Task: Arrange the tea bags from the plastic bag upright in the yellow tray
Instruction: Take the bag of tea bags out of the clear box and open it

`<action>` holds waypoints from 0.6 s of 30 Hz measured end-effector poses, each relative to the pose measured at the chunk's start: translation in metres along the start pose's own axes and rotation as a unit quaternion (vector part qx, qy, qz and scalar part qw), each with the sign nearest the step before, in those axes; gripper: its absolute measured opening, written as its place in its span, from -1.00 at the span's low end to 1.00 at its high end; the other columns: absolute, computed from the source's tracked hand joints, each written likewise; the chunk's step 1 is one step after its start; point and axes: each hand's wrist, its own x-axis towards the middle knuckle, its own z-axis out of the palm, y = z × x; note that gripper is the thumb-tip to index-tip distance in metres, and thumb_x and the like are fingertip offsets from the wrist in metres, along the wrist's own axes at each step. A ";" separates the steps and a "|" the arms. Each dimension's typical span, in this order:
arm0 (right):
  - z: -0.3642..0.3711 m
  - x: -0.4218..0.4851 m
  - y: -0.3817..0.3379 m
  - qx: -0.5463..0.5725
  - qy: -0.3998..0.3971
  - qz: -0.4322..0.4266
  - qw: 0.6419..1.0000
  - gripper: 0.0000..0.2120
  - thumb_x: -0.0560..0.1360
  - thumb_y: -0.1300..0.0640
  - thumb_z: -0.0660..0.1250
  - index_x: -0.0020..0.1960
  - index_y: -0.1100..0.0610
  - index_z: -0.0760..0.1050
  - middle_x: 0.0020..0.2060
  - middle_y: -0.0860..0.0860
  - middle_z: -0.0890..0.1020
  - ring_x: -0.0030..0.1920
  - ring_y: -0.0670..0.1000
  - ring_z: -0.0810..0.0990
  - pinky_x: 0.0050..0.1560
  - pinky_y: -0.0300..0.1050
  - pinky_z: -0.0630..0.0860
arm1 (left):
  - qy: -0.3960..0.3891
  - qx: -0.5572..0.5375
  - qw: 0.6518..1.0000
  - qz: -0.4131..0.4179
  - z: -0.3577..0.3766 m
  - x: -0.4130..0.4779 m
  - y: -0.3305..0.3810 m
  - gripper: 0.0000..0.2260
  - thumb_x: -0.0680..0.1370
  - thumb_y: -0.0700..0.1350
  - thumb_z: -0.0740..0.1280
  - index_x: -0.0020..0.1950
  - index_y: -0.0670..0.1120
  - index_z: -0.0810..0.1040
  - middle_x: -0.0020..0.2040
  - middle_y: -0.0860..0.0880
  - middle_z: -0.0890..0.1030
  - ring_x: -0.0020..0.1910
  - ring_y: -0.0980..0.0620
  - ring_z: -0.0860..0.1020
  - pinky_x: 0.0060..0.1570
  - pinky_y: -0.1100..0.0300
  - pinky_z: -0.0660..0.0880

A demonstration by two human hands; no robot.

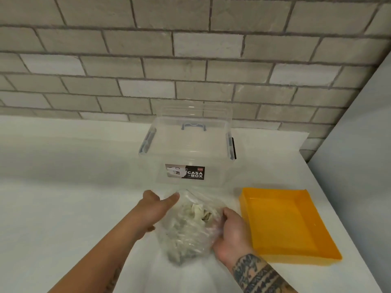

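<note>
**Opening the bag, tray not yet filled**

Spreading under everything is the white surface (63, 208), backed by a grey brick wall. The largest thing on it is a clear lidded storage box (187, 153) with a dark label, standing at the back. To the right and nearer sits the yellow tray (264, 253), holding nothing (no tea bag has reached it yet). Just left of the tray, directly in front of the box, lies the plastic bag (186, 235), a thin, crumpled film with a loose heap of tea bags (198, 214) showing through it.

The left hand (151, 210) rests against the bag's left side, index finger stretched toward its top; whether it pinches the film I cannot tell. The right hand (231, 233) is closed around a fold of the bag's right edge.

The bag looks light, limp and slippery, so it is best taken at the mouth. The tea bags seem soft, light and easily torn; each probably wants a gentle pinch at its upper edge.
</note>
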 end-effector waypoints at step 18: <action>-0.021 0.047 -0.033 -0.511 -0.102 -0.180 0.834 -0.76 0.65 0.09 0.21 -0.16 0.08 0.53 -0.11 -0.03 0.65 -0.14 -0.06 0.54 -0.13 -0.21 0.44 | 0.025 -0.529 0.846 -0.056 0.026 -0.015 -0.023 -0.73 0.68 -0.27 0.10 0.21 -0.12 0.56 -0.21 -0.06 0.64 -0.26 -0.04 0.61 -0.36 0.00 0.62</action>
